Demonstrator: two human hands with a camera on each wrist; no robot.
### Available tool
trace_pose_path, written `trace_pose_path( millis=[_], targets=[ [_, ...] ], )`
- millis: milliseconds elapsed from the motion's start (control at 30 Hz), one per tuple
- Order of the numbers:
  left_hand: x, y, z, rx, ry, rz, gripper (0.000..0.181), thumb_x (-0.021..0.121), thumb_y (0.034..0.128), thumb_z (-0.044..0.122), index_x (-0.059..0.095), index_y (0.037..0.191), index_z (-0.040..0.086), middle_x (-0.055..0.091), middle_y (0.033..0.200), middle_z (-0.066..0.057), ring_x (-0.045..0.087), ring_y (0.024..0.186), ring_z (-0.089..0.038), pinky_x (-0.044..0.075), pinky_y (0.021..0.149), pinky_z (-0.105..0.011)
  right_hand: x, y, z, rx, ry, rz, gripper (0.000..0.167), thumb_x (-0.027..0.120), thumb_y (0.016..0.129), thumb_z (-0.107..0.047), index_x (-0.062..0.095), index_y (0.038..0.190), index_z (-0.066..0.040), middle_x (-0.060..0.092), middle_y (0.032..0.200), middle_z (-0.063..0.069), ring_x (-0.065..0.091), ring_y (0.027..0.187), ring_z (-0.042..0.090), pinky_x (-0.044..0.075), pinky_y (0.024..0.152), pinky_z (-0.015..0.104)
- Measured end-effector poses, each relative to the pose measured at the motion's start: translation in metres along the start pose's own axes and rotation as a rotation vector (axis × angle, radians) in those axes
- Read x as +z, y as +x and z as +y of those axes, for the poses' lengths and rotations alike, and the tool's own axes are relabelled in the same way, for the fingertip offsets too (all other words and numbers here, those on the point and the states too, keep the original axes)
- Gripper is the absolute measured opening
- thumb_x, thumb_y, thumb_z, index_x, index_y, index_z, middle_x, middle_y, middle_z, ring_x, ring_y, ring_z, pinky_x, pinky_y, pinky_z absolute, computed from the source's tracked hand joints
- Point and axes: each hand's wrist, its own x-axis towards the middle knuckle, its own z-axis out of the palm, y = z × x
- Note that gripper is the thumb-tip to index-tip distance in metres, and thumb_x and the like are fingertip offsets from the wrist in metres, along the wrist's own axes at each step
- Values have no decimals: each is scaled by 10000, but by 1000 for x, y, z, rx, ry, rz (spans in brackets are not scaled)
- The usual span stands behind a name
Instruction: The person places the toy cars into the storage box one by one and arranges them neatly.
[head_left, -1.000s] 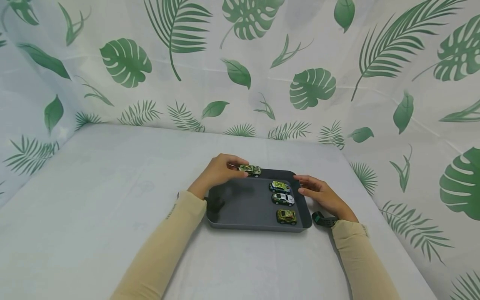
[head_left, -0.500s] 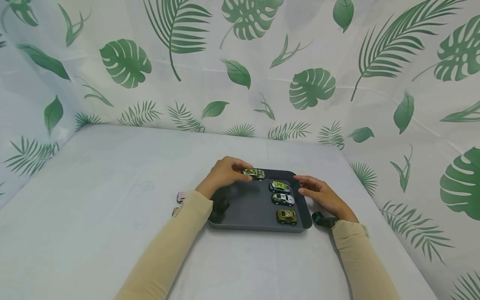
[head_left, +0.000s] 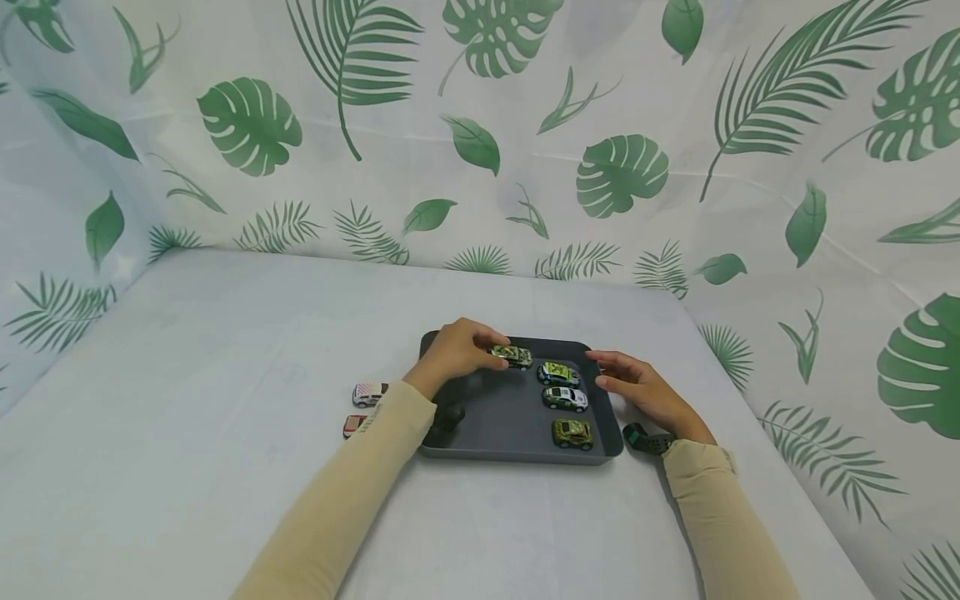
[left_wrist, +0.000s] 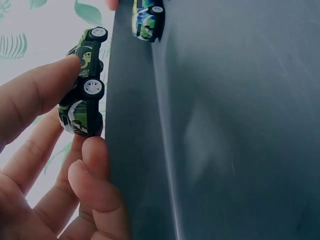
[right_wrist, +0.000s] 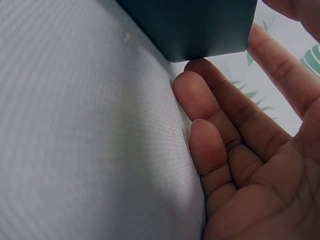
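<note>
Head: centrally, pinching camouflage toy car with left hand inside far edge of gray tray; resting right hand alongside, right of centre. Left wrist: gripping car, upper left. Right wrist: extending relaxed fingers beside tray, top.

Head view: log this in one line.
left hand: pinches green camouflage toy car | right hand: beside dark gray rectangular tray | in tray: three patterned toy cars

I see soft, even light in the head view. From the left wrist, the tray has a pale sheen and the backdrop is overexposed; the right wrist looks dimmer.
</note>
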Motion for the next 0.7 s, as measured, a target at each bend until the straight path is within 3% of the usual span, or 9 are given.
trace_pose_path(
  millis=[267,700],
  targets=[
    [5,4,0,-71,42,-6,322,893,927,213,835,1241,173,776,1298,-46,682,1274,-259,466,1166,-508,0,-1,-1,0,5,0,538,632,1100,-126,477,1583,52,503,1565,319,580,1240,60,443,1024,186],
    [11,7,1,-157,122,-26,285,903,909,166,848,1189,171,777,1285,-56,675,1260,-308,500,1130,-490,0,0,0,1,-1,6,534,634,1099,-127,484,1578,52,506,1561,319,587,1227,47,452,1015,181]
  ],
)
